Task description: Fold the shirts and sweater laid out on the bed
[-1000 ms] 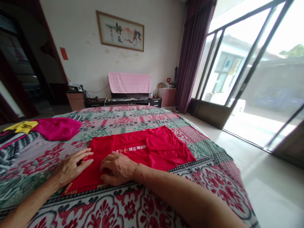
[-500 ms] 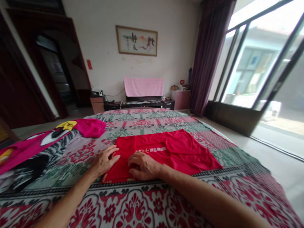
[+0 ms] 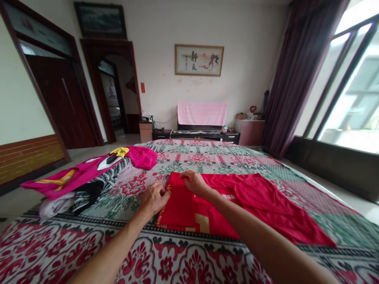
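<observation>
A red shirt lies spread on the patterned bedspread, its left part folded over into a flat panel. Pale lettering and a gold patch show on the cloth. At the panel's left edge is my left hand, its fingers curled in and gripping the fabric. My right hand reaches over the shirt to the far edge of the panel, with bent fingers closed on the cloth there. Its forearm covers part of the printed lettering.
To the left lies a heap of clothes with a bright pink garment on top. The bedspread covers the whole surface. Beyond it stand a low black cabinet and a screen draped with a pink cloth. A dark curtain hangs at right.
My right hand has moved from the near middle of the shirt to its far edge. My left hand's fingers have curled at the left edge. The view has turned left.
</observation>
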`<state>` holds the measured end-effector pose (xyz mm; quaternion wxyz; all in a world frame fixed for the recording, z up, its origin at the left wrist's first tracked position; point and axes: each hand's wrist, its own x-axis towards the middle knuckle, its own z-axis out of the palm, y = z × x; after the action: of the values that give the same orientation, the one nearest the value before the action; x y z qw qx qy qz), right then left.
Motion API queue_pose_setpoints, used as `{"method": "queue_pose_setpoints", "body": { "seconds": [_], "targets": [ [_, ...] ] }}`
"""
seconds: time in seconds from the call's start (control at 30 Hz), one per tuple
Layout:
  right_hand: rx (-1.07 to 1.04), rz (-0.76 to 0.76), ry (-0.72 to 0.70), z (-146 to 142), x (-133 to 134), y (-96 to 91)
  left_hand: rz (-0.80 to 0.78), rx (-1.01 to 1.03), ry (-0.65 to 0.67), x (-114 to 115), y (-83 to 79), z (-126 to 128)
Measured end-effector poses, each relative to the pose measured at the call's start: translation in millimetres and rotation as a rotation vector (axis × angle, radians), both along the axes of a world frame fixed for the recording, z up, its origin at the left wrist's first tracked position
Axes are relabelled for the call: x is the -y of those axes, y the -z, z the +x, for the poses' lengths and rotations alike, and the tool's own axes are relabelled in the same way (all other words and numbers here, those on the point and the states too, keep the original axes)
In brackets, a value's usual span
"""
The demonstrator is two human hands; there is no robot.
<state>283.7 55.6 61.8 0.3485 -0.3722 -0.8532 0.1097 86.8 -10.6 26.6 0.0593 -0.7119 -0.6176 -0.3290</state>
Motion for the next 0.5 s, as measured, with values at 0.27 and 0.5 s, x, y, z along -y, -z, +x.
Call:
{"method": "queue_pose_setpoints", "body": {
  "seconds": [0.27, 0.5],
  "targets": [
    [0.125, -0.142, 0.175, -49, -30, 3.1, -0.115, 0.001, 0.01, 11, -13.4, 5],
    [0.128, -0.092, 0.421, -13, -47, -0.5, -0.064, 0.001, 0.03, 8, -9.9, 5]
  ]
}}
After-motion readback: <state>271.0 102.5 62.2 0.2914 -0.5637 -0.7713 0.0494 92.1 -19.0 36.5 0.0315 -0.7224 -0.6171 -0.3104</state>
